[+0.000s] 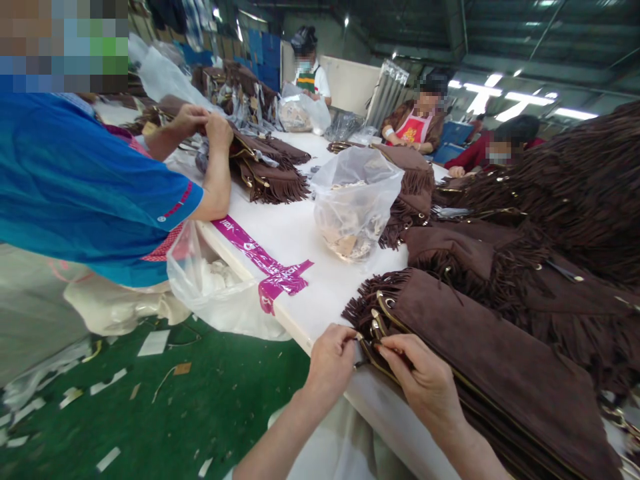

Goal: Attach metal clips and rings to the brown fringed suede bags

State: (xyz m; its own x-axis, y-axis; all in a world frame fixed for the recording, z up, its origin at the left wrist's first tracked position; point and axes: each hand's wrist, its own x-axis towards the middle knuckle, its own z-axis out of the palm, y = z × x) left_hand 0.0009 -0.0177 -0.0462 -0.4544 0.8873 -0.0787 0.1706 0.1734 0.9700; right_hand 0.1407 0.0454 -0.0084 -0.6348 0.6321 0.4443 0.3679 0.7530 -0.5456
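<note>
A brown suede-like bag point(480, 333) with fringe and gold-coloured zippers lies on the table edge in front of me. My left hand point(331, 357) is closed in a pinch at the bag's near left corner, on a zipper end point(359, 337) with a small metal tip. Just to its right, my right hand point(425, 373) pinches the zippered edge of the same bag with thumb and forefinger. Gold-coloured metal fittings point(375, 320) sit right above the fingers. Exactly what lies between the fingertips is partly hidden.
A clear plastic bag point(357, 200) of small pale pieces stands on the white table point(295, 233). Purple tape point(285, 279) crosses the table edge. Brown fringed bags point(555, 280) pile up at right. A co-worker in a blue shirt point(100, 187) works at left; several others sit farther back.
</note>
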